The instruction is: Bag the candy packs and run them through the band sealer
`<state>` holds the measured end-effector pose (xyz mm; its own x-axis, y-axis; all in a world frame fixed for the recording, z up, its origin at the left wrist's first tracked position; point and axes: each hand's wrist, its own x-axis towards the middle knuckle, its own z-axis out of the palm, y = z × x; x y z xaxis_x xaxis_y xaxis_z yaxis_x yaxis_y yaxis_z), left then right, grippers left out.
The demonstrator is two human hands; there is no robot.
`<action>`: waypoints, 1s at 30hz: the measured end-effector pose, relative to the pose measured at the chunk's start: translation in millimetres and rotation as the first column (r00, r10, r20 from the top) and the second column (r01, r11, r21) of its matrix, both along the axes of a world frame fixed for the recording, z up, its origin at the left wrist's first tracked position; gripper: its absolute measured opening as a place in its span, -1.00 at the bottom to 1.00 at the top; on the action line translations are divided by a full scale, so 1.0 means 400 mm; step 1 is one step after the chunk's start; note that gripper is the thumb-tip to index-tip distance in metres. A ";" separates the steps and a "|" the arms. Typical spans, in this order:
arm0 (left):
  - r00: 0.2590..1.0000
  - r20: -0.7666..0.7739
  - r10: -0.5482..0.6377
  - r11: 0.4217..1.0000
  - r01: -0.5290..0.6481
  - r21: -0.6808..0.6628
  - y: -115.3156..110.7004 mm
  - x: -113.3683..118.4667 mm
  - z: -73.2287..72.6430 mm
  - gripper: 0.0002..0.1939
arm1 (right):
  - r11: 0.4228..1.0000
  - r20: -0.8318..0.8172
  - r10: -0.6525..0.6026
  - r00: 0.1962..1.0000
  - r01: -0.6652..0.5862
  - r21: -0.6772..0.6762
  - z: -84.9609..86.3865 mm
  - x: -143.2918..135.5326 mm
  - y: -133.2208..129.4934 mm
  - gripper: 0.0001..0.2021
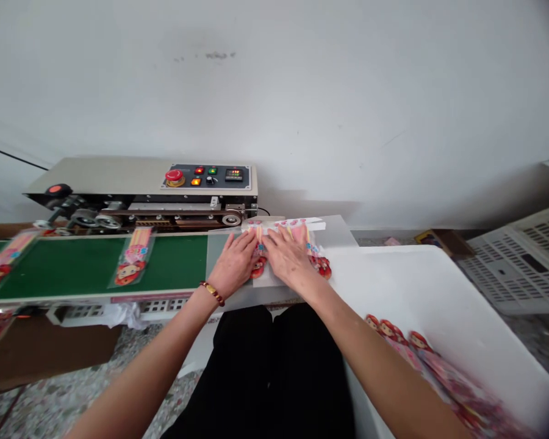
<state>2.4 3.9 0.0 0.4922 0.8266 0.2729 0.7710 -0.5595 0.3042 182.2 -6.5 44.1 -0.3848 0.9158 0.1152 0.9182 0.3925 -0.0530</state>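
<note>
My left hand (234, 263) lies palm down with its fingers stretched over a clear plastic packet (258, 268), which has pink contents and a red-haired doll head at its lower end. Beside it, my right hand (287, 258) rests flat on the packets, fingers extended and nearly meeting the left. More of the same packets (322, 266) show past my right hand, overlapping one another. Under them is a translucent sheet (229, 299) at the end of the green conveyor belt (73, 262). My palms hide part of the packets.
A band sealing machine (119, 177) with lit buttons stands behind the belt. Another packet (135, 256) lies on the belt. Several doll packets (421, 360) lie on the white table (393, 274) at right. White crates (521, 256) stand beyond; a cardboard box (50, 353) sits below left.
</note>
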 end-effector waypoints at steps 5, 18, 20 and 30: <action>0.998 -0.022 0.058 0.998 -0.059 -0.027 0.004 -0.116 0.001 -0.56 | 0.990 0.059 -0.128 0.990 0.131 -0.050 0.000 0.100 -0.013 -0.58; 0.997 -0.021 0.068 0.997 -0.068 0.032 -0.026 -0.059 0.030 -0.58 | 0.999 -0.092 -0.044 0.995 0.046 0.023 -0.025 -0.055 -0.002 -0.62; 0.999 -0.035 0.039 0.999 -0.039 0.000 -0.020 -0.006 0.024 -0.55 | 0.998 -0.066 -0.054 0.996 0.055 0.017 -0.019 -0.031 -0.007 -0.60; 0.989 -0.020 0.149 0.989 -0.149 0.016 0.008 -0.185 -0.023 -0.56 | 0.993 0.018 -0.119 0.993 0.119 0.013 -0.045 0.078 -0.023 -0.60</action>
